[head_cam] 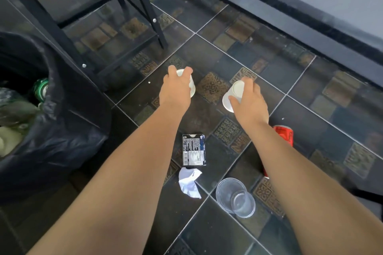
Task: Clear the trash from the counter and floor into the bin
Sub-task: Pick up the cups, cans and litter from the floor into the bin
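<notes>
Two white paper cups lie on the dark tiled floor. My left hand point(176, 89) wraps its fingers around the left cup point(192, 87), mostly hiding it. My right hand point(248, 101) grips the right cup point(234, 95), which lies on its side with its base facing up. Nearer to me lie a dark printed carton point(193, 149), a crumpled white paper point(189, 182), a clear plastic cup point(235, 196) and a red soda can point(285, 133), partly hidden by my right forearm. The bin point(51, 130), lined with a black bag, stands at the left and holds bottles and other trash.
Black metal furniture legs point(153, 20) stand on the floor behind the cups and next to the bin. A dark skirting point(290, 20) and a grey wall run along the upper right.
</notes>
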A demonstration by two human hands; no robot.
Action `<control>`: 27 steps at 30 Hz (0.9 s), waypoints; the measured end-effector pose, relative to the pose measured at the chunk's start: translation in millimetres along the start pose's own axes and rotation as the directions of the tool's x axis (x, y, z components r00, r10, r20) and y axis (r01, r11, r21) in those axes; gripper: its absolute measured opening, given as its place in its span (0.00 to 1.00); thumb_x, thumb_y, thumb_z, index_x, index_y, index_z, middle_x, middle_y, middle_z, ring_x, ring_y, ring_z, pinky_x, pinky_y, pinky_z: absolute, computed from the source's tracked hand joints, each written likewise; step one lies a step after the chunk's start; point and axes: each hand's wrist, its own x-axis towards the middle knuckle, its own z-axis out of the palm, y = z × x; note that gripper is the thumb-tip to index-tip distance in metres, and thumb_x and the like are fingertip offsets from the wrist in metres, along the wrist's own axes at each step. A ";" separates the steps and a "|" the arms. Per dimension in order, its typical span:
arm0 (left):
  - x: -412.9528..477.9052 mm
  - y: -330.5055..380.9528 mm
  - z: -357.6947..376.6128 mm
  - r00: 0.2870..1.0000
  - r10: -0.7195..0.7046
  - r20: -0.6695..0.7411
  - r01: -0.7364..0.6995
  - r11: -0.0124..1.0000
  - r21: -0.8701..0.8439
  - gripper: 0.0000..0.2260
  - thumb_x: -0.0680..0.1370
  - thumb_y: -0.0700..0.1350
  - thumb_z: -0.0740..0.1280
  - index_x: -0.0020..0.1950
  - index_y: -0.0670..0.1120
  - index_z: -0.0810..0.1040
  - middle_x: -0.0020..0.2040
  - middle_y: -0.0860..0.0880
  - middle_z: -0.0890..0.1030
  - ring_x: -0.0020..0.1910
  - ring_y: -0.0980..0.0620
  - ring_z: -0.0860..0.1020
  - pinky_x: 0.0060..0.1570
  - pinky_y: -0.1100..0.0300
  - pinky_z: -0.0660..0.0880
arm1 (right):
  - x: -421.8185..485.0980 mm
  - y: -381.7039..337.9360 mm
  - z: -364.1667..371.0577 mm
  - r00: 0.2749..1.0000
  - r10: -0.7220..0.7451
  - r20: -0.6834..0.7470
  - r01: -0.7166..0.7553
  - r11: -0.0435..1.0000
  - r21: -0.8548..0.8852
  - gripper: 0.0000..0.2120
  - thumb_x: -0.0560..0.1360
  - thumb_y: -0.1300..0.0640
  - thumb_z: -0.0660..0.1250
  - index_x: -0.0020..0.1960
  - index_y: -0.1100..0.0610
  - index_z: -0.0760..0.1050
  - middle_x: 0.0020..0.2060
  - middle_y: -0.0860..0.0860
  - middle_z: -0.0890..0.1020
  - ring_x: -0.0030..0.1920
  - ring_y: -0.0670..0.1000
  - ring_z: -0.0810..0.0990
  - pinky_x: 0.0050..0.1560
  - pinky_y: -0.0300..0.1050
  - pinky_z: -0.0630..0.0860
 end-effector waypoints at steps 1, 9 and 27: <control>-2.4 -1.1 -1.7 1.000 -0.002 -0.026 0.001 1.000 -0.020 0.22 0.76 0.41 0.69 0.68 0.52 0.68 0.66 0.41 0.65 0.59 0.41 0.71 0.53 0.49 0.74 | -1.9 -1.2 0.4 1.000 0.009 0.003 -0.009 1.000 0.024 0.26 0.77 0.52 0.66 0.71 0.54 0.61 0.69 0.56 0.69 0.63 0.63 0.72 0.61 0.56 0.70; -40.2 -21.0 -22.8 0.984 -0.050 -0.171 0.015 0.979 -0.201 0.19 0.76 0.42 0.70 0.65 0.49 0.69 0.67 0.42 0.68 0.59 0.40 0.73 0.53 0.47 0.74 | -24.9 -22.3 -6.6 0.996 -0.077 -0.045 0.081 0.991 0.104 0.29 0.76 0.51 0.67 0.73 0.50 0.60 0.69 0.54 0.69 0.64 0.60 0.72 0.60 0.56 0.71; -156.2 -119.8 -184.4 0.672 -0.245 -0.698 -0.008 0.941 -0.339 0.19 0.76 0.42 0.69 0.65 0.51 0.70 0.73 0.44 0.67 0.69 0.43 0.66 0.60 0.60 0.65 | -112.2 -243.0 -39.9 0.796 -0.457 -0.397 0.595 0.712 0.373 0.29 0.78 0.48 0.65 0.75 0.51 0.60 0.69 0.52 0.67 0.67 0.50 0.69 0.57 0.46 0.71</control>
